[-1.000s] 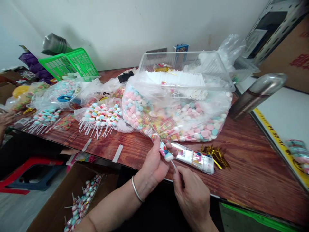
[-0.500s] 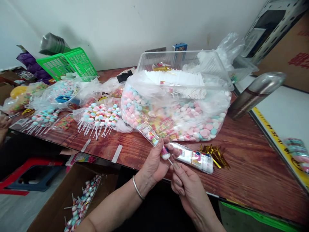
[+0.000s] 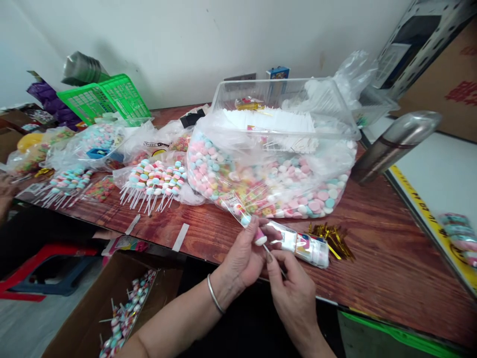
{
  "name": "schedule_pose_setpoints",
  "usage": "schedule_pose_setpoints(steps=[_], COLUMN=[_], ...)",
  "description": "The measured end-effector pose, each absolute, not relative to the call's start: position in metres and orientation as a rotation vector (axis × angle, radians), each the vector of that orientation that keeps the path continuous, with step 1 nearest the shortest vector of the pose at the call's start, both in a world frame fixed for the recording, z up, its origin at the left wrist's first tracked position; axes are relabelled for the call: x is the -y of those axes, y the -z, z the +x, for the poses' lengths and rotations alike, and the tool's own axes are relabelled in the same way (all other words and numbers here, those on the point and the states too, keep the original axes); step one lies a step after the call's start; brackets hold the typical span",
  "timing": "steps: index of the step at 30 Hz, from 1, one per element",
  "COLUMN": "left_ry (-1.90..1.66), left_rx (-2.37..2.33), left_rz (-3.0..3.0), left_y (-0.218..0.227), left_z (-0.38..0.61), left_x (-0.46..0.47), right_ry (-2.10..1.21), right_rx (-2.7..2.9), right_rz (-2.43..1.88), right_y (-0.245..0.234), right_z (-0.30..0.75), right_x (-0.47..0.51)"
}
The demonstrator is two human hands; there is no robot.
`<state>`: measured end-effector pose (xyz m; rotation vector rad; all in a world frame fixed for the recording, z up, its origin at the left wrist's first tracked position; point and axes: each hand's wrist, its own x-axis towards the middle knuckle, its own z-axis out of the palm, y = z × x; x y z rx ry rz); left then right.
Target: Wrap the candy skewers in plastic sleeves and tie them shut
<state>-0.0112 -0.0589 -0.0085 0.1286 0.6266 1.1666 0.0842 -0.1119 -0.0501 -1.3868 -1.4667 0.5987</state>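
Between the fingers of my left hand is a candy skewer, pink and white at its lower end, in a clear printed wrapper that sticks out past the thumb. My right hand pinches the skewer's thin white stick below the candy. Just beyond my hands lies a rubber-banded bundle of clear wrappers. Gold twist ties are spread to the right of it. A large clear bag of pastel candies stands behind, with a clear plastic bin of white sticks over it.
Candy skewers lie in piles on the left of the wooden table. A cardboard box with finished skewers stands below the edge. A steel thermos and green basket are farther back. Another person's hand shows at far left.
Both my hands have shifted slightly to the right and down with the candy skewer. My right fingers have curled further around the stick.
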Motion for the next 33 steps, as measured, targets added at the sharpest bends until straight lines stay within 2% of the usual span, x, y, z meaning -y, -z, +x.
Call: schedule_pose_setpoints(steps=[7,11,22,27,33], left_ry=[-1.223,-1.208,-1.136,-1.040,-1.102], left_rx=[-0.581,-0.548,-0.524,-0.696,-0.800], left_rz=[0.121,0.105,0.244,0.447,0.486], left_y=[0.011,0.010,0.013,0.014,0.020], left_z=[-0.028,-0.023,-0.021,-0.011,-0.006], left_x=[0.048,0.050,0.059,0.065,0.067], right_ry=[-1.388,-1.628,-1.779,-1.717,-1.653], right_rx=[0.983,0.704,0.404,0.299,0.583], right_rz=[-1.247,-1.111,-0.960,-0.955,-1.135], right_y=[0.049,0.049,0.038,0.031,0.037], right_z=[0.087,0.081,0.080,0.070,0.071], right_x=[0.114,0.115,0.115,0.109,0.112])
